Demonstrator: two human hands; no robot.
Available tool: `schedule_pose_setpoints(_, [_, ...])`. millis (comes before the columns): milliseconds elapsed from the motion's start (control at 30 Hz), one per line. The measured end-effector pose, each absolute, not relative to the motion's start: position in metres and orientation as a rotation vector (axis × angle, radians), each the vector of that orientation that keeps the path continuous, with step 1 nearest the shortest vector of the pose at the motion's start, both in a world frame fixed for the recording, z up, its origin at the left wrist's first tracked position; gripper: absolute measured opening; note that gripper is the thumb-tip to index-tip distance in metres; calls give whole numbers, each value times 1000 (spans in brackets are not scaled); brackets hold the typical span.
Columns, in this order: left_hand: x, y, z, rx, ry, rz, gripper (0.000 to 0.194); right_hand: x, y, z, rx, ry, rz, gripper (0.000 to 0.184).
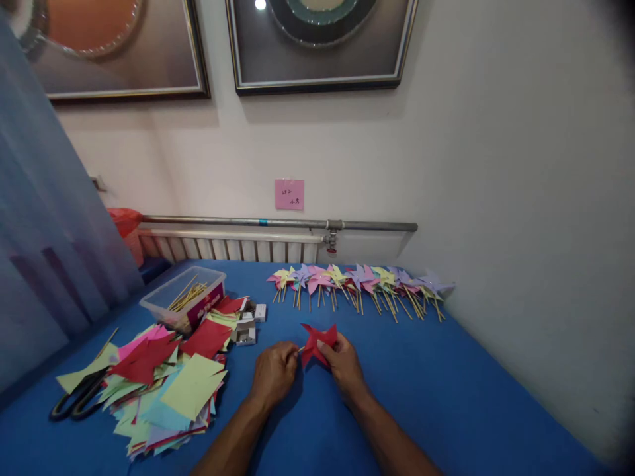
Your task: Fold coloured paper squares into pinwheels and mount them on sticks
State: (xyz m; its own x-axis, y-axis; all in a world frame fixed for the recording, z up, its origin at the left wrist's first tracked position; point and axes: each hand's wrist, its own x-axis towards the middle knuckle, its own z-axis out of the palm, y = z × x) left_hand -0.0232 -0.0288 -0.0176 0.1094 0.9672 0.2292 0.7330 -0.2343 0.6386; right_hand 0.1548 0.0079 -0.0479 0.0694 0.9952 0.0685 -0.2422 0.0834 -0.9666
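Note:
A red paper pinwheel (pixel 312 345) is held between my two hands above the blue table. My left hand (pixel 275 371) is closed around its thin wooden stick; only a short bit of the stick shows by the fingertips. With thumb and fingers, my right hand (pixel 344 363) pinches the red paper near its middle and right blade. Small open boxes (pixel 245 332) lie a little beyond my left hand. Behind the pinwheel, a row of finished pinwheels (pixel 364 277) in pink, yellow and purple lies with sticks toward me.
At left, a heap of coloured paper squares (pixel 191 390) lies beside black-handled scissors (pixel 79 400). Behind it stands a clear plastic box (pixel 156 301) with wooden sticks (pixel 188 294). A radiator (pixel 233 248) and pipe (pixel 292 223) run along the wall. A blue curtain (pixel 54 218) hangs left.

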Motion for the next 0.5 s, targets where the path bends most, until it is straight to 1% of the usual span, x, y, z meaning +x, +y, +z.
schedule_pose_setpoints(500, [-25,-28,-18,2031,1653,892,24,155,5,-48,-1043,-1032,1205,38])
